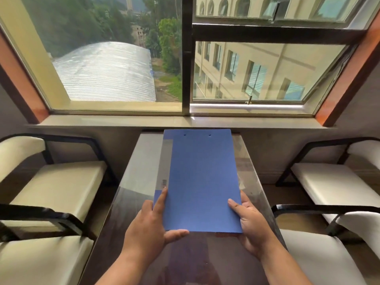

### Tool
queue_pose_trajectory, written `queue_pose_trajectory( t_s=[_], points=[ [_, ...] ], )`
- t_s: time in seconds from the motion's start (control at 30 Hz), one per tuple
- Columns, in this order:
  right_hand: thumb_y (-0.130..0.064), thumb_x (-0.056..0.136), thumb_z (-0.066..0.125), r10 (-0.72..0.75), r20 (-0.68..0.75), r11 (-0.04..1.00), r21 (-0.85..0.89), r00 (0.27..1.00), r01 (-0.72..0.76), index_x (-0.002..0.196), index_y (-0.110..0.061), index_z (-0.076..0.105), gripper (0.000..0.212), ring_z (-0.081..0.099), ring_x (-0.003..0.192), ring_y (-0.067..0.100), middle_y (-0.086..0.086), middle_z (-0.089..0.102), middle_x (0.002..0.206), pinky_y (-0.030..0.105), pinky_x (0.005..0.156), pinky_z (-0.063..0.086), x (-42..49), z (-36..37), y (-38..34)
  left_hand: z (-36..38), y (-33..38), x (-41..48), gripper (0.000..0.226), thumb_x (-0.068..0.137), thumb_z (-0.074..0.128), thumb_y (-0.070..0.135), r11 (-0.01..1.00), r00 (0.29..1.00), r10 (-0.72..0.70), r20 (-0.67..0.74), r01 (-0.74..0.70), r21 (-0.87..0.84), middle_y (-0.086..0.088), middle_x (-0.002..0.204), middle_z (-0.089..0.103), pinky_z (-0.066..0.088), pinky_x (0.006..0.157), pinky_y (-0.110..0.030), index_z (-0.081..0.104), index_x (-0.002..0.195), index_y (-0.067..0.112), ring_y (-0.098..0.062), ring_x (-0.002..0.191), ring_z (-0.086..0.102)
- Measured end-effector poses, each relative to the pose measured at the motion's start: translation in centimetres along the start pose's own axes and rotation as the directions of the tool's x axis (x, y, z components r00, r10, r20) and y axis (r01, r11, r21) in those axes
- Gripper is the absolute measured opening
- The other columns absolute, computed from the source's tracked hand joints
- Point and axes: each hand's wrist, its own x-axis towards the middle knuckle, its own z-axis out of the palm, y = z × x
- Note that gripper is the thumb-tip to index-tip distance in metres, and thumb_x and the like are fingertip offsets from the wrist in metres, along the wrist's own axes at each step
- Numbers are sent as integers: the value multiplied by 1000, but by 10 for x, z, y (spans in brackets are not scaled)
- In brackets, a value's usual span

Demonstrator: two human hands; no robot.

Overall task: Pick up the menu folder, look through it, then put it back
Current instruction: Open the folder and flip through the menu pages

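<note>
Blue menu folder held closed above the glass-topped table, long axis running from near to far, near edge lifted toward the camera. Left hand grasping the folder's near left corner: index finger stretched along the left edge, thumb pressed on the cover close to the near edge, remaining fingers hidden beneath. Right hand grasping the near right corner: thumb lying on the cover, palm and other fingers cupped under the right edge. Two small holes visible by the far edge of the cover. Paler strip along the folder's left side, with a small barcode sticker just beyond the left index fingertip. Contents of the folder not visible, since shut; whether anything lies inside cannot be told. A thin reddish line showing just under the near edge, too small to identify.

Table narrow, reflective, reaching from near up to the wall under the windowsill. Cream-cushioned chairs with dark frames on both sides: two at left, two at right. Large window at far, with a curved metal roof and trees outside on the left, a pale building with rows of windows on the right.
</note>
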Motion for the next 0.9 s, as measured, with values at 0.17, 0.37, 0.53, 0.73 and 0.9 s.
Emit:
queue_pose_trajectory(
  t_s=[0.17,0.37,0.53,0.73,0.9],
  points=[
    [-51,105,45,73,31,996,41,997,-74,140,-32,66,44,70,122,44,15,71,141,68,96,52,-2,0,-8,-5,8,-6,119,70,25,102,999,990,29,-139,-35,-35,1,89,51,53,49,-32,27,162,26,-14,66,50],
    [-66,107,27,169,50,966,189,984,-175,141,-24,67,68,63,131,46,19,66,147,70,112,41,1,1,-19,-14,13,-11,112,81,23,93,997,983,65,-172,-73,-39,-5,85,57,56,43,-34,40,155,11,-18,62,55],
    [-49,93,68,58,96,997,-60,994,-52,133,-35,72,42,73,110,42,13,77,130,60,92,54,-6,9,-32,-17,11,-12,113,81,21,93,995,964,92,-250,-99,-16,-5,88,60,57,46,-35,45,155,11,-20,65,59],
    [-23,88,83,8,17,986,-166,1000,-6,127,-42,74,44,78,96,39,14,79,124,46,60,66,-9,8,-31,-9,1,-13,116,77,6,95,991,957,84,-279,-109,-76,-7,107,66,59,73,-46,36,160,19,-31,91,66],
    [-13,94,69,-12,-16,1000,-28,1000,12,130,-29,74,40,74,91,36,20,77,126,53,76,65,-8,2,-14,-12,0,-12,87,103,13,69,958,876,-27,-482,-115,-263,-6,83,77,54,53,-31,75,114,9,-28,61,68]
  ],
)
